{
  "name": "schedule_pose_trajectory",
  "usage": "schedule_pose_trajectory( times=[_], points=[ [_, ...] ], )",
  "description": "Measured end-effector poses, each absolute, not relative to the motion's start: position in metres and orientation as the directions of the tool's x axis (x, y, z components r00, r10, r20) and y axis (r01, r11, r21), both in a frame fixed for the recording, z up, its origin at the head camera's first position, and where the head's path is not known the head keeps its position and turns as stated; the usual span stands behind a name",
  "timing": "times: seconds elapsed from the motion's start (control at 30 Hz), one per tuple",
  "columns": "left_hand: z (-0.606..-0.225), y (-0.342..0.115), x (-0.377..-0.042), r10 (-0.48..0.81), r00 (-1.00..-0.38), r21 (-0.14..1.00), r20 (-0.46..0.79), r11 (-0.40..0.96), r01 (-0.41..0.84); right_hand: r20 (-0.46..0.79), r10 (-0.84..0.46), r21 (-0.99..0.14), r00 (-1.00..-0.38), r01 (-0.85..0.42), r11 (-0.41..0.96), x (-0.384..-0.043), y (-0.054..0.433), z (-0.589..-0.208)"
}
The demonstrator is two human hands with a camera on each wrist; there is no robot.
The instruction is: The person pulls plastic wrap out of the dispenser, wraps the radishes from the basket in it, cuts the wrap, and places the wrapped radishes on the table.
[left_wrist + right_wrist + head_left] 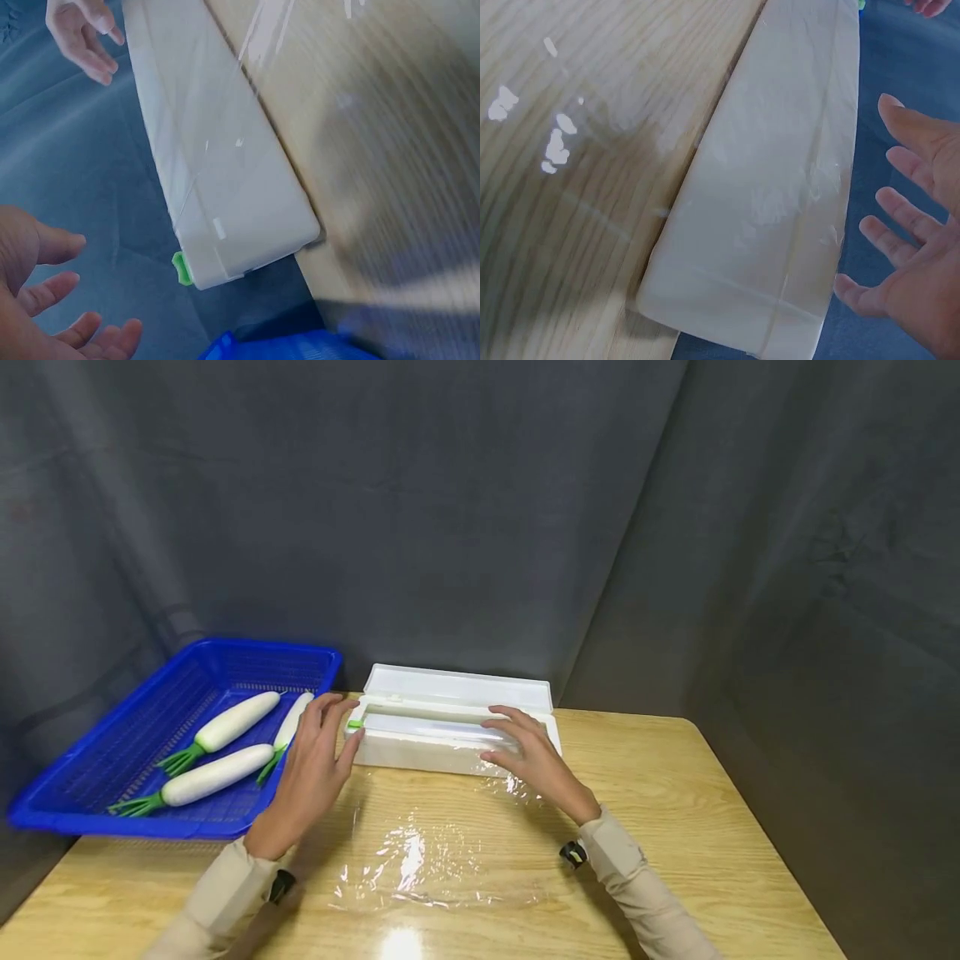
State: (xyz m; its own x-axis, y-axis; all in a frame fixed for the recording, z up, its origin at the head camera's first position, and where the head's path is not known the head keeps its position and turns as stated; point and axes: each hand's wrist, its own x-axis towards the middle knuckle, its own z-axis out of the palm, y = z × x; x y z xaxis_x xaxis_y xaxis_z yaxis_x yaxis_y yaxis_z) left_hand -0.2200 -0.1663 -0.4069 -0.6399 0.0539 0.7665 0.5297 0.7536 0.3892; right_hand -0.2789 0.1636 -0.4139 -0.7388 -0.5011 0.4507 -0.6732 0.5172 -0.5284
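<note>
A white cling film dispenser (420, 758) sits at the back of the table, its lid (459, 685) raised. A green slide cutter (355, 724) is at its left end. Clear cling film (416, 860) runs over the front wall and spreads, wrinkled and shiny, across the table. My left hand (309, 777) hovers by the left end, thumb and fingers apart beside the cutter. Over the right part of the dispenser is my right hand (534, 762), fingers spread and lightly bent. Both wrist views show the left hand (45, 292) and right hand (922, 202) holding nothing.
A blue basket (67, 814) stands at the left, holding several white radishes (238, 722) with green stems. The wooden table (660, 827) ends in a rounded corner at the back right. Dark grey curtains (450, 510) hang behind and to the right.
</note>
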Motion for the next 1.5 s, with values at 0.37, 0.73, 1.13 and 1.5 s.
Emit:
schedule_pose_trajectory(
  times=[0.37, 0.73, 1.13, 1.5],
  points=[
    [-0.398, -0.177, -0.210, 0.043, -0.686, 0.402, 0.726, 0.783, 0.475, 0.474, -0.476, -0.489, -0.741, -0.671, 0.557, -0.281, 0.170, -0.420],
    [-0.391, -0.191, -0.205, 0.029, -0.703, 0.403, 0.711, 0.802, 0.441, 0.487, -0.434, -0.455, -0.758, -0.645, 0.615, -0.283, 0.177, -0.423],
    [-0.379, -0.211, -0.198, 0.003, -0.717, 0.391, 0.697, 0.837, 0.383, 0.546, -0.376, -0.404, -0.749, -0.628, 0.665, -0.287, 0.184, -0.427],
    [-0.374, -0.236, -0.190, -0.038, -0.771, 0.399, 0.636, 0.871, 0.286, 0.518, -0.300, -0.487, -0.801, -0.564, 0.666, -0.282, 0.185, -0.429]
  ],
)
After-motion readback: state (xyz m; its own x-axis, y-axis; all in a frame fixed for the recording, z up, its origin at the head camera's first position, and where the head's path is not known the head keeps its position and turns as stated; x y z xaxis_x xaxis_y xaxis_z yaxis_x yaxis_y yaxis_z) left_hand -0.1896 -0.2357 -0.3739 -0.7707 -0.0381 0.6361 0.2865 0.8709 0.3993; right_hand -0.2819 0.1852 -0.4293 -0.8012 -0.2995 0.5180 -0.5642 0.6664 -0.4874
